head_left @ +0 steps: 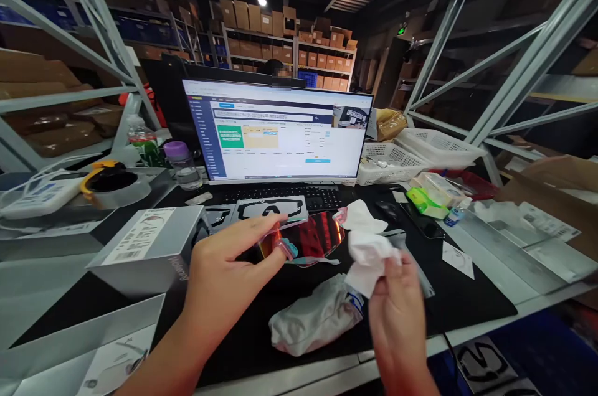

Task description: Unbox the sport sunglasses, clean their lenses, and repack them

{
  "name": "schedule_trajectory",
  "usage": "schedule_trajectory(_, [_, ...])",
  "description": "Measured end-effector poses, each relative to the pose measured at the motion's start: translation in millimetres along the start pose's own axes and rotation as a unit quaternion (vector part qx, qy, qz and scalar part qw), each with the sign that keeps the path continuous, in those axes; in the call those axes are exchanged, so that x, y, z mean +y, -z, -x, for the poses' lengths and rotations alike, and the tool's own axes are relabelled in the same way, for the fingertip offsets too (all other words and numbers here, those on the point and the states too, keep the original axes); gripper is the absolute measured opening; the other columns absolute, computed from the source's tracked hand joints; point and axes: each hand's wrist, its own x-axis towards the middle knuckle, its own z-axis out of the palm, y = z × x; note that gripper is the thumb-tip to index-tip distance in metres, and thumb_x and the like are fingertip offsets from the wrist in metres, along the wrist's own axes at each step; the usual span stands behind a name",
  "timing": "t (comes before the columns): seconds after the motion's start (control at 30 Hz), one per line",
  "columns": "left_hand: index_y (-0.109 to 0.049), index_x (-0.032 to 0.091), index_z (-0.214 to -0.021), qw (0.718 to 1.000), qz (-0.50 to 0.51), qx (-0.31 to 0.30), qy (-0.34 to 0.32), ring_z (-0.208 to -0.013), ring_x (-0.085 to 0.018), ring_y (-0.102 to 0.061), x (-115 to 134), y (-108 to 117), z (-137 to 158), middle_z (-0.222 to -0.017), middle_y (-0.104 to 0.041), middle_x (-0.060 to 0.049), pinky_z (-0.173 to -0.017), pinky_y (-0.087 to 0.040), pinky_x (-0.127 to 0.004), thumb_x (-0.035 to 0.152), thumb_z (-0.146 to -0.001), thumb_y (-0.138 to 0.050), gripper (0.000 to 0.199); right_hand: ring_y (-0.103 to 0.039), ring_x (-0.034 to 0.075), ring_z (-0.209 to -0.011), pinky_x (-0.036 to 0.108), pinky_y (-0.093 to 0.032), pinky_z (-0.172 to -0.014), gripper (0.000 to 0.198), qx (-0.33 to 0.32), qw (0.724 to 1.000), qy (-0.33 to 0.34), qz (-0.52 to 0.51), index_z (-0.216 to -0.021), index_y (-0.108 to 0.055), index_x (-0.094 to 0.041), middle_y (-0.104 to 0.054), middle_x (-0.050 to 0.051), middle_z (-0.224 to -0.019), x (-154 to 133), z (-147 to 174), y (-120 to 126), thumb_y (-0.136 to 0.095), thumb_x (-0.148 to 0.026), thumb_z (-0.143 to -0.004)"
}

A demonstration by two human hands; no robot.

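My left hand [233, 265] pinches the left end of a red mirrored lens [322, 237] between thumb and fingers. The lens is curved, dark red and shiny, with a bluish tab near my thumb. In my right hand [399, 302] is a crumpled white tissue [369, 259], held just right of the lens and apart from it. Another white tissue [364, 216] lies behind, near the lens's right end. Below both hands, a grey drawstring pouch [315, 315] rests on the black desk mat [252, 349].
A monitor [280, 134] and keyboard [322, 198] stand behind the lens. Grey boxes [149, 246], a tape roll [116, 187] and a purple-lidded bottle [182, 165] are at left. White baskets [387, 162], a phone [423, 221] and a green packet [426, 202] sit at right.
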Motion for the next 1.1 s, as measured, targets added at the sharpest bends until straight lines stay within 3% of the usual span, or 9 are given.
schedule_trajectory(0.1, [-0.076, 0.026, -0.107, 0.999, -0.024, 0.019, -0.025, -0.089, -0.019, -0.076, 3, -13, 8, -0.103, -0.08, 0.002, -0.082, -0.064, -0.032, 0.017, -0.082, -0.068, 0.027, -0.071, 0.02, -0.092, 0.032, -0.059, -0.078, 0.026, -0.091, 0.987, -0.119, -0.056, -0.097, -0.052, -0.028, -0.071, 0.001, -0.097, 12, 21, -22, -0.069, -0.046, -0.091])
schedule_trajectory(0.2, [-0.072, 0.028, -0.114, 0.997, -0.041, 0.018, -0.058, -0.093, -0.019, -0.075, 5, -23, 15, -0.109, -0.078, 0.002, -0.089, -0.062, -0.033, 0.014, -0.086, -0.067, 0.032, -0.069, 0.019, -0.087, 0.032, -0.058, -0.076, 0.032, -0.147, 0.968, -0.168, -0.113, -0.091, -0.052, -0.027, -0.071, 0.0, -0.095, 7, 30, -48, -0.075, -0.049, -0.086])
schedule_trajectory(0.3, [-0.068, 0.029, -0.119, 0.993, -0.068, 0.03, -0.09, -0.095, -0.02, -0.075, 7, -28, 21, -0.11, -0.078, 0.0, -0.092, -0.061, -0.036, 0.012, -0.086, -0.067, 0.036, -0.066, 0.015, -0.073, 0.025, -0.054, -0.069, 0.037, -0.142, 0.972, -0.144, -0.118, -0.079, -0.053, -0.025, -0.07, -0.003, -0.081, 2, 35, -60, -0.087, -0.038, -0.075])
schedule_trajectory(0.47, [-0.065, 0.028, -0.125, 0.985, -0.103, 0.043, -0.133, -0.1, -0.024, -0.075, 5, -27, 28, -0.112, -0.077, -0.004, -0.089, -0.061, -0.038, 0.01, -0.084, -0.07, 0.045, -0.063, 0.014, -0.062, 0.025, -0.053, -0.063, 0.037, -0.105, 0.99, -0.088, -0.019, -0.064, -0.059, -0.021, -0.067, -0.002, -0.064, 9, 39, -63, -0.095, -0.028, -0.06])
schedule_trajectory(0.6, [-0.062, 0.027, -0.128, 0.981, -0.113, 0.038, -0.155, -0.099, -0.025, -0.075, 2, -28, 28, -0.112, -0.078, -0.006, -0.088, -0.062, -0.039, 0.009, -0.083, -0.072, 0.049, -0.061, 0.013, -0.055, 0.024, -0.05, -0.053, 0.039, -0.117, 0.982, -0.144, -0.015, -0.06, -0.06, -0.019, -0.069, -0.001, -0.061, 7, 25, -64, -0.098, -0.025, -0.049])
schedule_trajectory(0.73, [-0.062, 0.024, -0.127, 0.978, -0.116, 0.035, -0.17, -0.098, -0.025, -0.076, 4, -32, 25, -0.11, -0.079, -0.006, -0.092, -0.062, -0.04, 0.008, -0.082, -0.07, 0.049, -0.057, 0.011, -0.045, 0.021, -0.045, -0.044, 0.046, -0.115, 0.966, -0.219, -0.073, -0.061, -0.056, -0.019, -0.067, -0.004, -0.056, -6, -9, -61, -0.098, -0.025, -0.043])
schedule_trajectory(0.87, [-0.062, 0.025, -0.129, 0.977, -0.112, 0.039, -0.175, -0.098, -0.025, -0.076, 4, -34, 24, -0.111, -0.079, -0.005, -0.093, -0.062, -0.04, 0.006, -0.081, -0.069, 0.052, -0.059, 0.01, -0.048, 0.02, -0.048, -0.048, 0.049, -0.102, 0.964, -0.23, -0.091, -0.063, -0.055, -0.019, -0.067, -0.004, -0.058, -12, -23, -59, -0.099, -0.026, -0.042])
schedule_trajectory(0.97, [-0.063, 0.025, -0.13, 0.977, -0.119, 0.047, -0.169, -0.098, -0.025, -0.076, 2, -34, 26, -0.112, -0.078, -0.006, -0.092, -0.061, -0.04, 0.007, -0.081, -0.071, 0.053, -0.052, 0.008, -0.045, 0.018, -0.042, -0.044, 0.047, -0.099, 0.976, -0.187, -0.051, -0.063, -0.054, -0.02, -0.064, -0.005, -0.055, -2, -4, -58, -0.098, -0.03, -0.05])
schedule_trajectory(1.1, [-0.064, 0.024, -0.129, 0.98, -0.11, 0.043, -0.162, -0.099, -0.026, -0.076, -1, -33, 27, -0.114, -0.078, -0.008, -0.09, -0.062, -0.038, 0.009, -0.081, -0.073, 0.052, -0.061, 0.012, -0.058, 0.023, -0.049, -0.058, 0.041, -0.119, 0.984, -0.131, 0.031, -0.061, -0.056, -0.019, -0.067, -0.002, -0.061, 13, 24, -56, -0.096, -0.026, -0.054])
